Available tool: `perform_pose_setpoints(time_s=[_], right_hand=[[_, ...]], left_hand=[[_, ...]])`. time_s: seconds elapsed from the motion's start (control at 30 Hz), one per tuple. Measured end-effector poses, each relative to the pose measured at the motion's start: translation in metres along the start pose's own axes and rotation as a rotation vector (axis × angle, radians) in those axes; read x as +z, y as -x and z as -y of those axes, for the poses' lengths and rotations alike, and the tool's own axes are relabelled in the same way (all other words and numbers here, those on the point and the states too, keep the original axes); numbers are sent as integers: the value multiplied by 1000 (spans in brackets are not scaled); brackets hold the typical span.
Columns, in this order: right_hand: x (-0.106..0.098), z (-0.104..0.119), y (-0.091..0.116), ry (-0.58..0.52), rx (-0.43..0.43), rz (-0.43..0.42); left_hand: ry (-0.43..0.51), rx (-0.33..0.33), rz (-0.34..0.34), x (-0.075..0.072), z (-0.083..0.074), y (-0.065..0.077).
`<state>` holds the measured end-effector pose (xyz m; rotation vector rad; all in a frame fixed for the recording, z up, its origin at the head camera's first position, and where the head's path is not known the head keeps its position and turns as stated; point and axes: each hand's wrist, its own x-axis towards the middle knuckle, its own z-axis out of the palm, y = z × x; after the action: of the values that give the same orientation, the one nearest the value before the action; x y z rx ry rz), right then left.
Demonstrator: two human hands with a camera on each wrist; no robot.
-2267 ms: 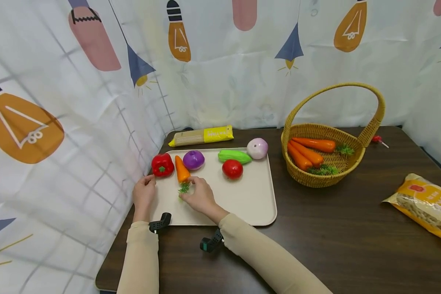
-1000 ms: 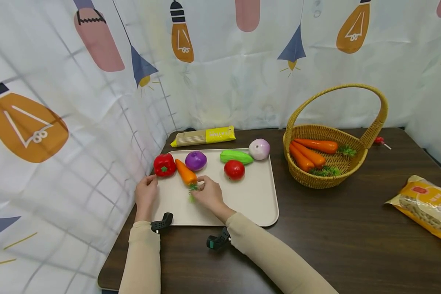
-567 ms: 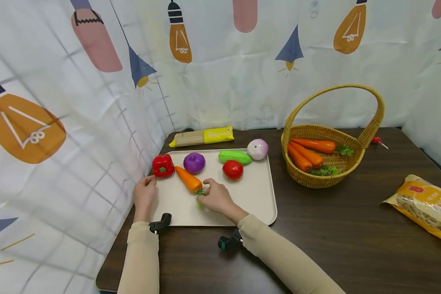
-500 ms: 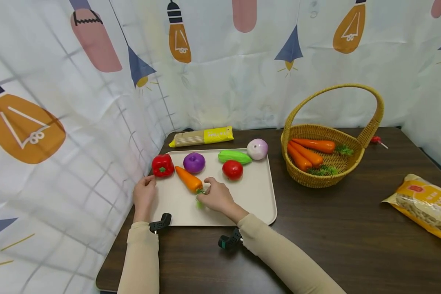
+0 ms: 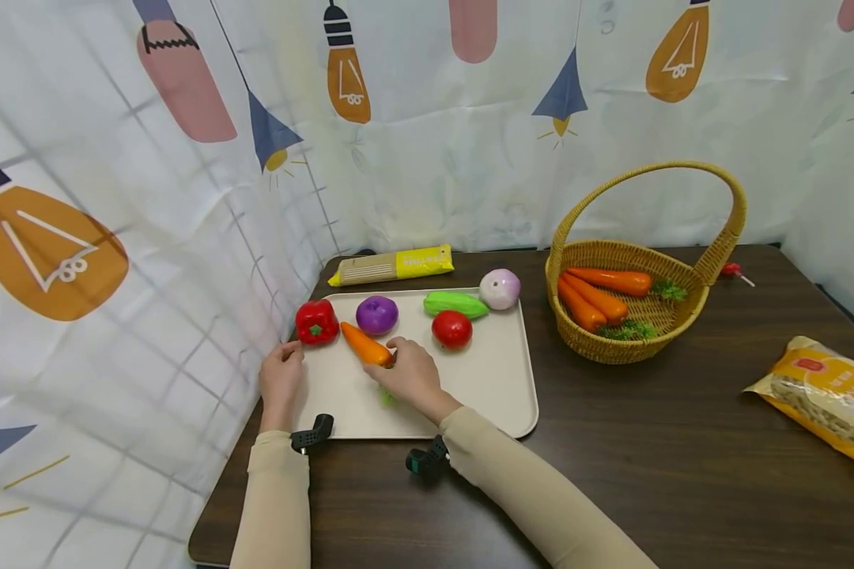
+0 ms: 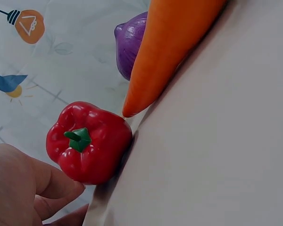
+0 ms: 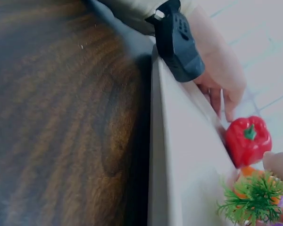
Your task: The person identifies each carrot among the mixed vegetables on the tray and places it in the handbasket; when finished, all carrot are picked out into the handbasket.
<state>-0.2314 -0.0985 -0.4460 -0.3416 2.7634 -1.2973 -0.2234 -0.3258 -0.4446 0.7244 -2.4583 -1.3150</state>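
Observation:
In the head view, my right hand (image 5: 410, 374) holds an orange carrot (image 5: 364, 343) by its thick end on a cream tray (image 5: 470, 403). Green leaves (image 7: 252, 200) hang below that hand in the right wrist view. The carrot's tip points at a red bell pepper (image 5: 317, 322) at the tray's left edge. My left hand (image 5: 281, 382) lies at the same edge, its fingers loosely curled just below the pepper. In the left wrist view a fingertip (image 6: 78, 188) is at the pepper's underside; contact is hard to tell. A purple onion (image 5: 377, 316) sits behind the carrot.
The tray also bears a tomato (image 5: 451, 329), a green ridged vegetable (image 5: 455, 304) and a pale purple onion (image 5: 500, 289). A yellow noodle packet (image 5: 391, 265) lies behind it. Right stand a wicker basket (image 5: 612, 352) of carrots and an orange-yellow food bag (image 5: 825, 391).
The carrot's leafy end has swung right and toward the front edge. My right hand has since shifted from the leaves up to the thick end. My left hand stays put.

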Motion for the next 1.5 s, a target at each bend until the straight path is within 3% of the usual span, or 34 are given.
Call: perform_pose_setpoints(time_s=[0.37, 0.8, 1.17, 1.5], right_hand=[[5, 2, -12, 2, 27, -51], [0, -4, -7, -51, 54, -169], [-14, -23, 8, -192, -34, -239], [-29, -32, 23, -247, -107, -224]], left_hand=[[3, 6, -4, 3, 0, 0], [4, 4, 12, 6, 0, -2], [-3, 0, -15, 5, 0, -2], [-8, 2, -14, 3, 3, -3]])
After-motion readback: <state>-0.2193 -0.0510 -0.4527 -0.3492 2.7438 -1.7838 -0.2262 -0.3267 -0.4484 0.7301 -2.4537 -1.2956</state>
